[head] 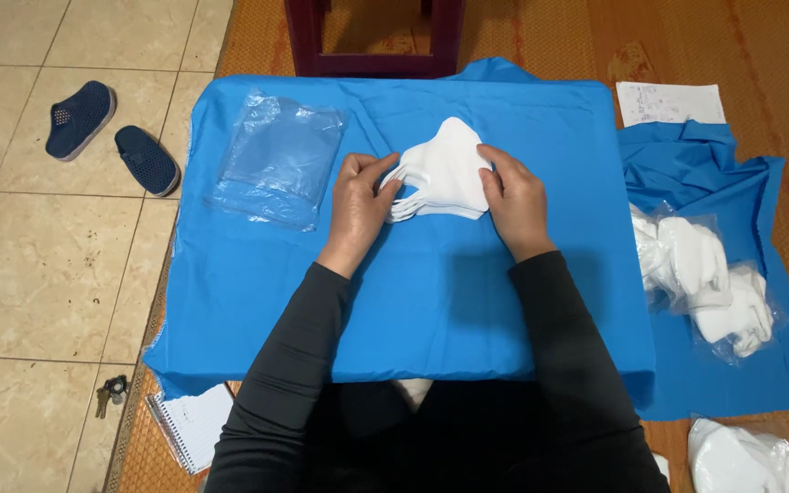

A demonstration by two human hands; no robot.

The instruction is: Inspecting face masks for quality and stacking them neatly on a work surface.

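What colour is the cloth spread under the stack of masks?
Bright blue cloth, plain, seen best in the head view.

Place: a home floor, used for piecework.
Signs: tiled floor, woven mat, slippers, keys.

The masks are plain white; the cloth over the tabletop is bright blue; the empty bags are clear; the sleeves are dark grey; the shoes are navy with dotted holes; the floor tiles are beige; the mat is woven orange-brown.
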